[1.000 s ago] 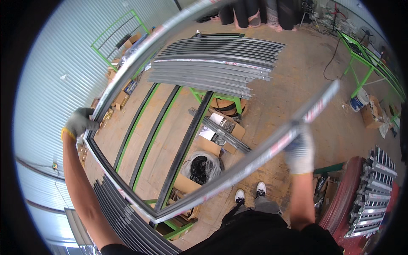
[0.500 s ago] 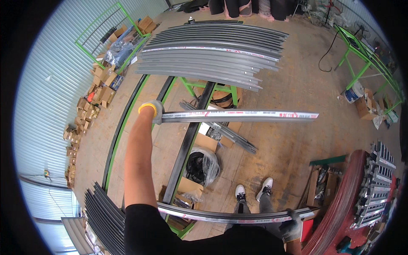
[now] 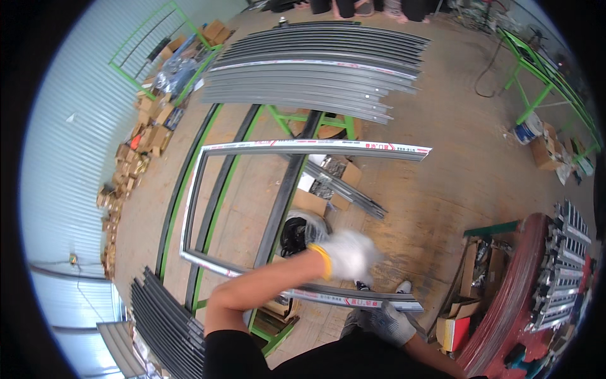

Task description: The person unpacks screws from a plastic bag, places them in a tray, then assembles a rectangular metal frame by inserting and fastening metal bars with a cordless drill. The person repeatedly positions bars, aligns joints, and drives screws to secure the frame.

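A three-sided grey aluminium frame (image 3: 303, 147) with white protective tape lies flat across the green-edged rack rails (image 3: 218, 189), its open side to the right. My left hand (image 3: 347, 254), in a white glove with a yellow cuff, is blurred just above the frame's near rail (image 3: 315, 295). Whether it holds anything is unclear. My right hand (image 3: 390, 322), also gloved, is at the right end of that near rail, with its fingers closed against it.
Long grey profiles (image 3: 315, 69) are piled on the far rack, and dark profiles (image 3: 164, 322) lie at lower left. Cardboard boxes (image 3: 145, 126) line the left wall. A red rack with metal parts (image 3: 555, 265) stands right. A green table (image 3: 536, 69) is far right.
The frame was held up tilted a second ago and has come down flat onto the rack. My left hand let go of the far rail and swung back toward the near rail.
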`<action>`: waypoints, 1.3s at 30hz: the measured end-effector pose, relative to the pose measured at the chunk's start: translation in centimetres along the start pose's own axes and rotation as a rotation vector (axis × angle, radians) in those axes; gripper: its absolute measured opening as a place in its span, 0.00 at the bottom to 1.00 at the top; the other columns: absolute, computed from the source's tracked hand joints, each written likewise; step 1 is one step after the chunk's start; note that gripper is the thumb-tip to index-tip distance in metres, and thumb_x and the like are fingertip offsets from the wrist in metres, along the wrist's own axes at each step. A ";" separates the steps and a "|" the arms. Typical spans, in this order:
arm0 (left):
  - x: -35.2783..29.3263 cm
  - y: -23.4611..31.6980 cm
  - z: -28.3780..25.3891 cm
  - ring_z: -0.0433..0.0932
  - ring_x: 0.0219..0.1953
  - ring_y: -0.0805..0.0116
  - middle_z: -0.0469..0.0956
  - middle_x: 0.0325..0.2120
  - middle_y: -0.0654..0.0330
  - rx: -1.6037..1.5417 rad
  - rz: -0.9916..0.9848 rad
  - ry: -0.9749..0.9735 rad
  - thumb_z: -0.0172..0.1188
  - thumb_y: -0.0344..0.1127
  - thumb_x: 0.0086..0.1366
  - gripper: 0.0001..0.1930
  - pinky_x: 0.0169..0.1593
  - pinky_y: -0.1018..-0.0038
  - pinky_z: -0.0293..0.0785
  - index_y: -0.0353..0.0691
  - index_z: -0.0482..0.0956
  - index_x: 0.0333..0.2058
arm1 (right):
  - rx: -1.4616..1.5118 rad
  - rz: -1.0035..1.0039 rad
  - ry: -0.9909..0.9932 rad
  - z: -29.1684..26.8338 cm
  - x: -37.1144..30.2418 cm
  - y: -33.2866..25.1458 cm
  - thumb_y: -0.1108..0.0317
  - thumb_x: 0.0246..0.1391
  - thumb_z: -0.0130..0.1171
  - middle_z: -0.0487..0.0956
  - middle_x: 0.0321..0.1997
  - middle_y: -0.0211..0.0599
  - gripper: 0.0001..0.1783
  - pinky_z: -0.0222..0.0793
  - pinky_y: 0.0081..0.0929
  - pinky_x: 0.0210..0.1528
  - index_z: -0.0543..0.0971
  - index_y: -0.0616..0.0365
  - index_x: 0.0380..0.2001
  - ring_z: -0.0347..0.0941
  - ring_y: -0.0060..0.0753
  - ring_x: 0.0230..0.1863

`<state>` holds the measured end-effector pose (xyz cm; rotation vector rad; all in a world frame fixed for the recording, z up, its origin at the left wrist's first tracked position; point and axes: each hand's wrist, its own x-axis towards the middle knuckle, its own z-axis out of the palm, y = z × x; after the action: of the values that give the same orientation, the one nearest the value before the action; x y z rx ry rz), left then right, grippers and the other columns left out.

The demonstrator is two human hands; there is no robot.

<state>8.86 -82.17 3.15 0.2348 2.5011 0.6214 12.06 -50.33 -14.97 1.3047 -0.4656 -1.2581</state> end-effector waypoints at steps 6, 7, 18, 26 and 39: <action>1.5 5.1 5.9 0.89 0.35 0.46 0.88 0.31 0.49 0.130 -0.091 -0.210 0.68 0.43 0.59 0.12 0.39 0.53 0.84 0.42 0.89 0.36 | -1.545 -0.241 0.024 2.3 0.5 1.2 0.63 0.71 0.66 0.80 0.66 0.49 0.30 0.80 0.38 0.60 0.73 0.62 0.71 0.81 0.42 0.59; 1.3 4.9 6.9 0.89 0.35 0.48 0.88 0.31 0.51 0.181 -0.128 -0.254 0.66 0.41 0.61 0.10 0.38 0.53 0.84 0.44 0.89 0.36 | -1.798 -0.310 0.131 2.4 0.2 1.0 0.64 0.69 0.68 0.83 0.64 0.48 0.30 0.81 0.37 0.58 0.75 0.62 0.69 0.83 0.41 0.56; -8.3 2.8 12.5 0.88 0.38 0.43 0.88 0.32 0.47 0.131 -0.201 -0.104 0.61 0.46 0.66 0.12 0.41 0.52 0.82 0.48 0.89 0.35 | -2.287 -0.860 0.634 0.6 -5.8 -2.4 0.50 0.68 0.64 0.88 0.53 0.45 0.24 0.74 0.32 0.62 0.86 0.58 0.56 0.83 0.38 0.57; -9.3 4.0 11.1 0.83 0.36 0.52 0.85 0.36 0.51 0.008 -0.088 0.036 0.61 0.41 0.71 0.13 0.41 0.60 0.80 0.38 0.85 0.44 | -2.230 -1.519 0.668 -1.9 -9.8 -2.9 0.51 0.62 0.62 0.88 0.47 0.52 0.22 0.76 0.39 0.54 0.88 0.58 0.46 0.84 0.49 0.51; -3.1 18.2 11.2 0.83 0.37 0.56 0.86 0.36 0.52 -0.257 0.054 0.275 0.66 0.44 0.72 0.15 0.46 0.62 0.78 0.36 0.86 0.42 | -1.710 -1.982 0.959 -7.7 -27.0 -3.4 0.52 0.61 0.64 0.88 0.51 0.52 0.23 0.81 0.44 0.56 0.88 0.57 0.51 0.87 0.52 0.51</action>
<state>18.24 -62.77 4.92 0.1280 2.6438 1.0500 8.06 -22.72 -10.22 0.1855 2.5688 -1.2802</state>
